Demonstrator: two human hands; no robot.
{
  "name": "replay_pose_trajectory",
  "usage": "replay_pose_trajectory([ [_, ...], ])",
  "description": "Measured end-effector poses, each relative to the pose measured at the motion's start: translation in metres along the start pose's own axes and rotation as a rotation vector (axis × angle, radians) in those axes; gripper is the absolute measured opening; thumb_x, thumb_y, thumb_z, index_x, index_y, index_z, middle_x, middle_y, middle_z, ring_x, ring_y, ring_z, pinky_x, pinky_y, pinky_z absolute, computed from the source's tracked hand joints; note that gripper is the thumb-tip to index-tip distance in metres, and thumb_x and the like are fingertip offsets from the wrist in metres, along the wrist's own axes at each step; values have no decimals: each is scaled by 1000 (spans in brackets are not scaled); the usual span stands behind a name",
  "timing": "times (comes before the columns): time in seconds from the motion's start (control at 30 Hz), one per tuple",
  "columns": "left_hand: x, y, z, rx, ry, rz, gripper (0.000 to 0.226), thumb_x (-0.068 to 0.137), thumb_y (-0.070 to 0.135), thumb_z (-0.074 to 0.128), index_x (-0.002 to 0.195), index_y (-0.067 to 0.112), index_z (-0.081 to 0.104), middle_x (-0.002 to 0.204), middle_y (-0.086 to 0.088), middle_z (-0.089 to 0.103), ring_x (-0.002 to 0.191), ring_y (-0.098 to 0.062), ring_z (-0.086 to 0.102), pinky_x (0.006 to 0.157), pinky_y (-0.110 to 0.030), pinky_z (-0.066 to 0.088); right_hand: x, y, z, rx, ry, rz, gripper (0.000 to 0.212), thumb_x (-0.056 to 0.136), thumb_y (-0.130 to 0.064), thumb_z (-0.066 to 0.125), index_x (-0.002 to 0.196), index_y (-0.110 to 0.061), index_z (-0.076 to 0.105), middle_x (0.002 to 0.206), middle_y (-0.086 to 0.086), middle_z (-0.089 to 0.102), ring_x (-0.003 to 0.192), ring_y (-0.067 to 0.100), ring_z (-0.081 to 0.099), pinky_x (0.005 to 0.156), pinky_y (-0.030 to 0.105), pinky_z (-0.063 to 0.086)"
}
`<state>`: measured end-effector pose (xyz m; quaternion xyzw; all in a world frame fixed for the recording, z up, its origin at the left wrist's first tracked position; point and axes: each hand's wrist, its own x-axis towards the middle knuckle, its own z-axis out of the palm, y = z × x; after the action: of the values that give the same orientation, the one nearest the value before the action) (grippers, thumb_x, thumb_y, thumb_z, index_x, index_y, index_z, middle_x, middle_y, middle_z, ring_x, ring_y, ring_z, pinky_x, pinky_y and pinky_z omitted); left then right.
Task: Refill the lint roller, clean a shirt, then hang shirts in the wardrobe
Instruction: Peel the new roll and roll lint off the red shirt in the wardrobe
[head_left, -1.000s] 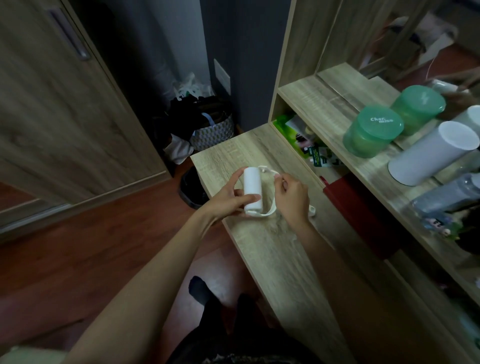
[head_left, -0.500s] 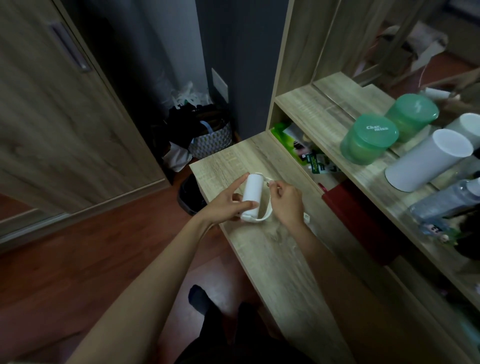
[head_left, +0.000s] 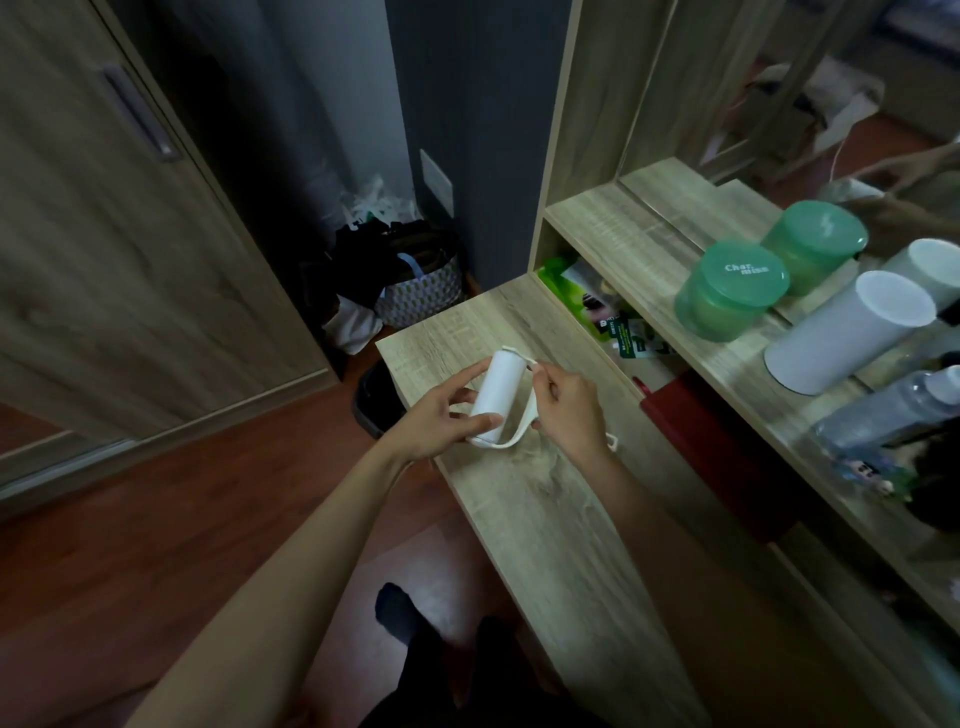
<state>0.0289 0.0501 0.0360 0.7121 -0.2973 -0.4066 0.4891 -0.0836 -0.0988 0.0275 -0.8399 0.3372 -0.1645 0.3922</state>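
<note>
A white lint roller (head_left: 500, 391) with a fresh white roll is held just above the far end of the wooden table (head_left: 550, 499). My left hand (head_left: 435, 420) grips the roll from the left, fingers curled round it. My right hand (head_left: 570, 410) holds the roller's thin white frame on the right side, thumb and forefinger pinching near the roll's top end. The handle's tip (head_left: 613, 442) pokes out below my right wrist. No shirt is in view.
The wardrobe door (head_left: 104, 234) stands at left. A black bin (head_left: 376, 397) and patterned bag (head_left: 422, 296) sit on the floor beyond the table. The shelf at right holds a green container (head_left: 730, 291), white cylinder (head_left: 852, 332) and a bottle (head_left: 888, 410); a red box (head_left: 717, 457) lies below it.
Both hands and the roller have shifted slightly; the roll now tilts more, its top end leaning away. My left forefinger has dropped from pointing up to wrapping the roll.
</note>
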Motion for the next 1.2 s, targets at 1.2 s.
replay_pose_trajectory([
  [1.2,-2,3,-1,83,88,172,74,87,15,70,148,23,31,148,-1,42,117,-12,57,80,-10,48,2,-3,-6,29,25,-208,29,98,-28,39,97,-12,64,59,-13,48,54,1,46,54,27,34],
])
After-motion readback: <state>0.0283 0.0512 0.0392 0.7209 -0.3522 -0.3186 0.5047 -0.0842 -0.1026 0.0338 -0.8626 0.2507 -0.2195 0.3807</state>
